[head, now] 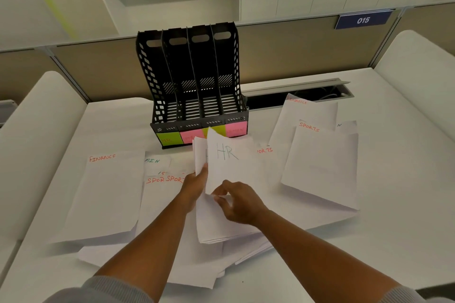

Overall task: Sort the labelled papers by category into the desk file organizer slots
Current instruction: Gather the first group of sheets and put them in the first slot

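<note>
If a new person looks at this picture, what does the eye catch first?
First, the two hands in the centre, lifting sheets marked HR. Behind them stands a black organizer with four empty slots and green and pink labels. White papers marked FINANCE and SPORTS lie around.

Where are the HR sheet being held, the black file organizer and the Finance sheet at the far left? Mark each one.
HR sheet [229, 165]: head view, on the white face just below the letters.
black file organizer [147, 61]: head view, on its perforated left wall.
Finance sheet [108, 192]: head view, on the blank middle of the page.
</note>
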Motion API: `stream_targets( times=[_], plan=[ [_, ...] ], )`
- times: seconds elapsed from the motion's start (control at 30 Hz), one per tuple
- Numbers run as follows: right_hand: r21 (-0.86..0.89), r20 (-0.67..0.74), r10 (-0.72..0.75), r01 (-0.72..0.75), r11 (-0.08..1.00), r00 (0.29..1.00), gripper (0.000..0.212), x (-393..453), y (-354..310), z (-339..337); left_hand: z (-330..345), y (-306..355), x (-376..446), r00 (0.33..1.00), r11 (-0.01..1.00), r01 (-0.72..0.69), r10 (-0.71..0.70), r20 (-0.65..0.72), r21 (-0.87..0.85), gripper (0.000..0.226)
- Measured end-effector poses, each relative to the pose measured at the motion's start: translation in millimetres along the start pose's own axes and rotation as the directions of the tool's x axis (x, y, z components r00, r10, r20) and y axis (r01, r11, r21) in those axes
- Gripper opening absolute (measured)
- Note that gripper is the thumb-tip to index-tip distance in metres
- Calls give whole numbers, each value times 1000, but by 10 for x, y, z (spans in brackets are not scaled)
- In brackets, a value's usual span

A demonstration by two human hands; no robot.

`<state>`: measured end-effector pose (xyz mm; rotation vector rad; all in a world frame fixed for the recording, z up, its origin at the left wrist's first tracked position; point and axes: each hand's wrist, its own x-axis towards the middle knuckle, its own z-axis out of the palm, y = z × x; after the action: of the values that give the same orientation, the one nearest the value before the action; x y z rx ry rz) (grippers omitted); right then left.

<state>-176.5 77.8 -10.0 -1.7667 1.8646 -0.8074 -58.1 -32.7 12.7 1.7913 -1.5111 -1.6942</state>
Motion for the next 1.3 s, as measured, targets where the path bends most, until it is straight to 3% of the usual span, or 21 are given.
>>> stream_targets(
  times=[0.13, 0.3, 0.37, 0.43, 0.5, 0.6, 0.67, 0.73, 0.87, 0.97, 1.07, 1.17, 1.3],
  plan=[
    [29, 71, 4, -6, 1000, 997, 30, 8, -68, 33, 9, 21, -54, 998, 997, -63, 63, 8, -54, 36],
    [27, 55, 23, -24, 999, 998, 40, 8, -72, -29, -32, -55, 1, 991, 990, -135, 135, 4, 26, 39],
    [31, 9, 26, -26, 999, 1000, 48, -2, -64, -73, -55, -73, 10, 992, 992, -129, 129, -10, 14, 40],
    [34, -127, 30, -26, 999, 991, 48, -3, -34, -127, -93, -68, 10, 994, 994, -111, 111, -13, -6, 41],
    [35, -307, 80, -72, 997, 948, 40, 10, 23, -181, -148, -68, 33, 995, 994, -99, 99, -7, -34, 41],
    [60, -528, 251, -260, 964, 811, 38, 62, 154, -270, -262, -85, 74, 995, 993, -98, 98, -4, -68, 47],
    [195, -586, 422, -385, 902, 692, 56, 96, 225, -348, -338, -104, 102, 994, 989, -113, 113, -4, -100, 46],
    [344, -527, 556, -436, 831, 643, 67, 131, 268, -429, -402, -125, 129, 992, 982, -126, 127, -5, -142, 45],
    [607, -188, 592, -381, 697, 784, 61, 223, 286, -505, -461, -134, 131, 989, 965, -148, 150, -5, -218, 44],
    [683, -101, 575, -364, 634, 812, 56, 310, 203, -477, -450, -64, 93, 986, 951, -162, 163, -18, -264, 42],
    [725, -78, 567, -343, 597, 820, 35, 397, 92, -480, -452, -11, 119, 985, 960, -171, 170, -24, -222, 57],
    [731, -133, 571, -309, 608, 810, 32, 473, 39, -531, -465, 82, 145, 973, 954, -230, 218, -82, -192, 35],
    [604, -364, 501, -210, 769, 785, 17, 597, -106, -572, -413, 287, 106, 916, 911, -371, 329, -228, -178, 34]
  ],
)
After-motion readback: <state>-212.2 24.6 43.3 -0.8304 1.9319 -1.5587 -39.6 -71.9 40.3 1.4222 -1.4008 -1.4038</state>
